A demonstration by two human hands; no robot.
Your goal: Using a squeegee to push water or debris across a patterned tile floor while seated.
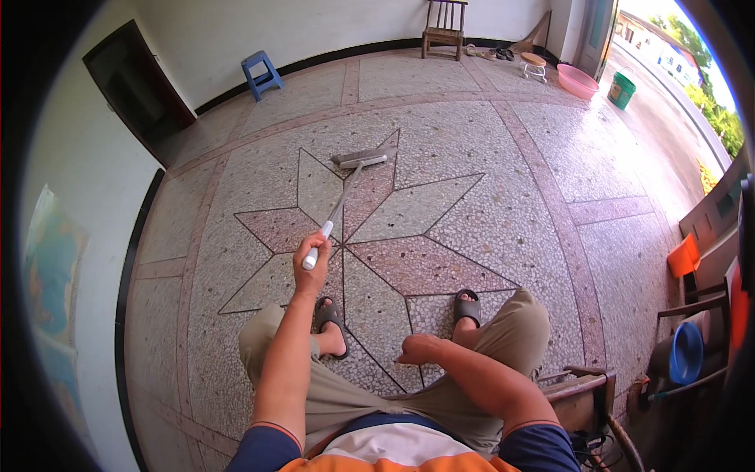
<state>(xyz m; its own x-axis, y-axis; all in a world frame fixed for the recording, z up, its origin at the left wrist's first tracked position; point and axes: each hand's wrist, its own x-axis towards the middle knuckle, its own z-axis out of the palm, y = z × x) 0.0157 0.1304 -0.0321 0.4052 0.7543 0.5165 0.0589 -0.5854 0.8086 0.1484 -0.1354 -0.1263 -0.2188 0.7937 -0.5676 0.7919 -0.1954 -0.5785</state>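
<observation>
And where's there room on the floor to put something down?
Speckled stone floor lies bare between the blue plastic stool and the long-handled grey-white sweeper, and between that and the pink round basin. The lower right is crowded around the blue round basin.

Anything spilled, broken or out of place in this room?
Nothing clearly stands out: no visible spill or breakage. The dark-lined star is a pattern in the floor; the floor tool in the left hand looks intact. The orange container at right appears tilted, but the lens bends things there, so I'm unsure.
</observation>
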